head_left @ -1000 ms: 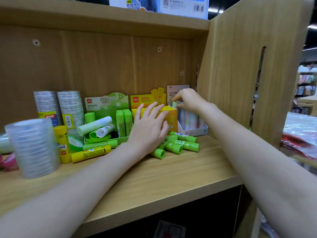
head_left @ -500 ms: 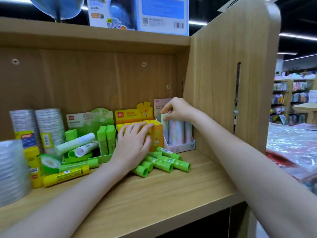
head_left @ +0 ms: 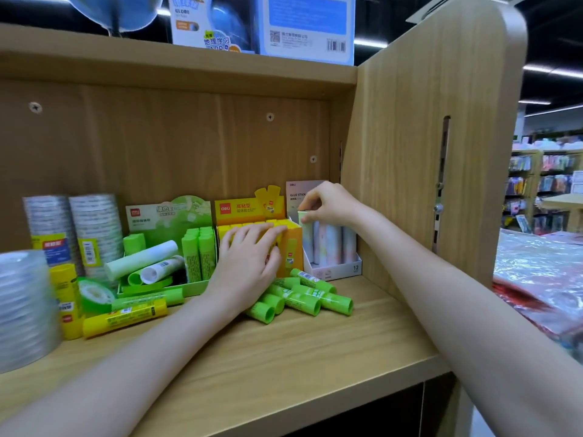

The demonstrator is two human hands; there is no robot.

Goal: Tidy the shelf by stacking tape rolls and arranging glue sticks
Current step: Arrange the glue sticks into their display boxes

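The right hand (head_left: 328,205) reaches to the 1 o'clock corner of the wooden shelf (head_left: 284,351) and pinches the cap of a pale pastel glue stick (head_left: 306,234) between thumb and curled fingertips, the stick standing upright at the left end of the white display box (head_left: 336,272); about 3 more pastel sticks stand beside it in the same box. The left hand (head_left: 249,263) lies with fingers straight and spread across the tops of the yellow sticks in the yellow display box (head_left: 291,247), pressing on them rather than gripping. Just in front of that box, at 6 o'clock from the left hand, a loose heap of green glue sticks (head_left: 303,298) lies on its sides, partly under the wrist. At 9 o'clock from the yellow box sits the green display box (head_left: 189,291), with green sticks upright at its right side and 2 larger white-and-green sticks lying slanted inside. In front of it lie a green stick and a yellow glue stick (head_left: 126,316), nearly parallel. Further toward 9 o'clock a yellow stick stands upright beside a small green tape roll (head_left: 94,294). 2 tall stacks of clear tape rolls (head_left: 94,228) stand against the back panel, and another clear stack (head_left: 25,307) stands nearer the front at the far left edge
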